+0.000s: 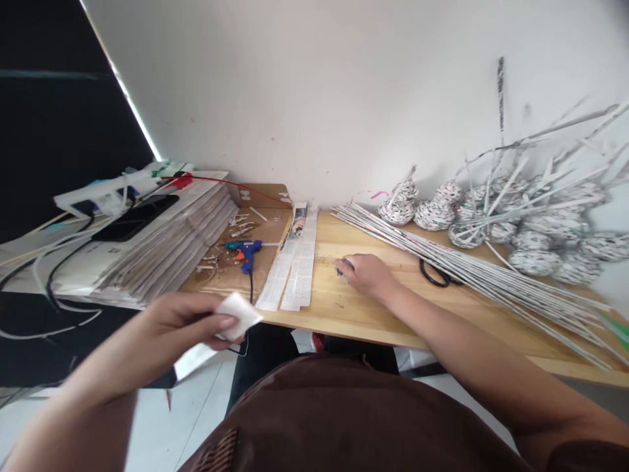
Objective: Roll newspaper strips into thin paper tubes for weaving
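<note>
Pinched between the thumb and fingers of my left hand point(196, 321) is a folded white piece of paper or tissue point(240, 313), held in front of the table's edge. My right hand point(368, 274) rests low over the wooden tabletop point(354, 314), its fingers closed around a small crumpled greyish wad point(344, 267); its material is hard to make out. Just left of that hand lie flat strips of printed newspaper point(299, 262). A blue glue gun point(249, 255) lies on a cardboard sheet point(268, 275) beyond my left hand.
Long rolled paper sticks point(442, 262) lie diagonally on the right, over black scissor-like handles point(435, 272). Several woven paper gourd shapes point(435, 213) stand along the wall. On the left, a tall paper stack point(181, 242) carries a phone point(135, 217), a power strip point(103, 196) and tangled cables.
</note>
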A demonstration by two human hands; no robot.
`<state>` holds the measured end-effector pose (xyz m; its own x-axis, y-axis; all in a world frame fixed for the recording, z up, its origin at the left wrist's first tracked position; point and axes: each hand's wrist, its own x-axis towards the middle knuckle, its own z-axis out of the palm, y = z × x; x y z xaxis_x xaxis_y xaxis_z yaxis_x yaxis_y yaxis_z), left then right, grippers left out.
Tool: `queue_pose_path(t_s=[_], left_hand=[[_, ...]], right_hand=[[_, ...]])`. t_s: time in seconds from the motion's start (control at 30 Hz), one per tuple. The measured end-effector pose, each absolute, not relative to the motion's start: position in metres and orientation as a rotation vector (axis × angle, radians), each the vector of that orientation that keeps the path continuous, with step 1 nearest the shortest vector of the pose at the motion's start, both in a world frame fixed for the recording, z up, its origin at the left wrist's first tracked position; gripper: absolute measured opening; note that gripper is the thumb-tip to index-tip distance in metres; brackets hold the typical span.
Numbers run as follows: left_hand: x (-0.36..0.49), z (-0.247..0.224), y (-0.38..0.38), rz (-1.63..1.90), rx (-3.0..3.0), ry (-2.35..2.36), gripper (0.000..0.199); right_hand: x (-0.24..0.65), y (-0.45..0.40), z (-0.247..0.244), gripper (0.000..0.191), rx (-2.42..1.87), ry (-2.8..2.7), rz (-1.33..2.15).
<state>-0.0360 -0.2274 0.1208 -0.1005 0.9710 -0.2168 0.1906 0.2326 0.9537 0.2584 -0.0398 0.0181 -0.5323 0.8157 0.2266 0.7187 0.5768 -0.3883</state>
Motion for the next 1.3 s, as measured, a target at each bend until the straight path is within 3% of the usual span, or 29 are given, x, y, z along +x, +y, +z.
queue_pose_path(t_s=[0.13, 0.43, 0.8, 0.97, 1.13, 1.3], left_hand=[[0.015, 0.097, -0.189, 0.744, 1.277, 1.333, 0.017], [0.059, 0.073, -0.144, 0.914, 1.056, 1.174, 0.026], [0.084, 0.057, -0.122, 0.955, 0.969, 1.107, 0.032], [0.083, 0.058, -0.112, 1.082, 1.002, 1.139, 0.032], [0.087, 0.046, -0.11, 1.224, 1.056, 1.162, 0.034], [0.098, 0.04, -0.114, 1.262, 1.149, 1.218, 0.033]], right_hand=[[0.267, -0.038, 0.023, 0.057, -1.238, -2.261, 0.377], [0.273, -0.015, 0.016, 0.032, -1.276, -2.183, 0.273], [0.274, -0.02, 0.015, 0.048, -1.307, -2.17, 0.263], [0.28, -0.02, 0.027, 0.02, -1.016, -1.973, 0.066], [0.273, -0.043, 0.046, 0.023, -0.619, -2.037, 0.555], [0.263, -0.05, 0.039, 0.032, -0.736, -1.966, 0.944]])
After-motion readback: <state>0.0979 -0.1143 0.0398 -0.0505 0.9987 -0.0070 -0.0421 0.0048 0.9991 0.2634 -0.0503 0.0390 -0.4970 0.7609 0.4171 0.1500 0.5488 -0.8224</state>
